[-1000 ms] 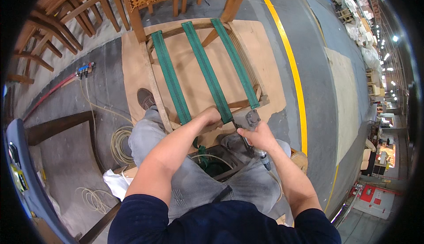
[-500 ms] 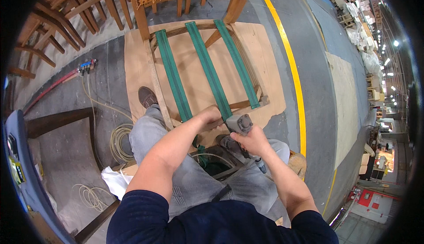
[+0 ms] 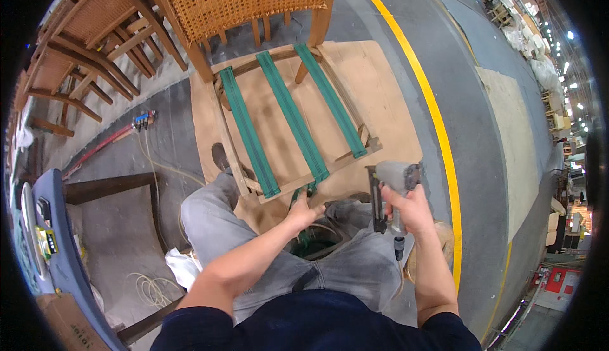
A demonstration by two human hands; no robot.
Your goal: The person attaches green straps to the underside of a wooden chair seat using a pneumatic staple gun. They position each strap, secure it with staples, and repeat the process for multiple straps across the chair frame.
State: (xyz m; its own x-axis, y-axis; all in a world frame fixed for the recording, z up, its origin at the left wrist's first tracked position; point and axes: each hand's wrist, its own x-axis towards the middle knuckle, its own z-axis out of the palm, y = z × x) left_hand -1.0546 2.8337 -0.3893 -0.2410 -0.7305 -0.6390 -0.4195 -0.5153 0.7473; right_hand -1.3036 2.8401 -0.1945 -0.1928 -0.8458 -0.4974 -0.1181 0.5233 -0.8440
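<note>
A wooden chair frame (image 3: 223,136) lies before me with green webbing straps (image 3: 288,106) stretched across its seat opening. At its near rail, a loose tail of green webbing (image 3: 311,190) hangs from the middle strap. My left hand (image 3: 301,215) is at this tail, fingers closed around it and thumb sticking out to the right; part of the grip is hidden. Off the frame's near right corner, my right hand (image 3: 409,208) grips a grey and black pneumatic staple gun (image 3: 396,176), held up in the air. More green webbing sits in a dark container (image 3: 330,249) between my legs.
Brown cardboard (image 3: 396,122) lies under the frame, whose woven cane back (image 3: 247,2) rises at the far side. More wooden chairs (image 3: 95,40) stand far left. An air hose (image 3: 155,287) coils on the left floor near a blue padded piece (image 3: 73,243). A yellow line (image 3: 422,84) runs right.
My right hand has lifted the staple gun off the near rail and moved right. My left hand has dropped from the rail toward me, to the webbing tail. The view has shifted slightly.
</note>
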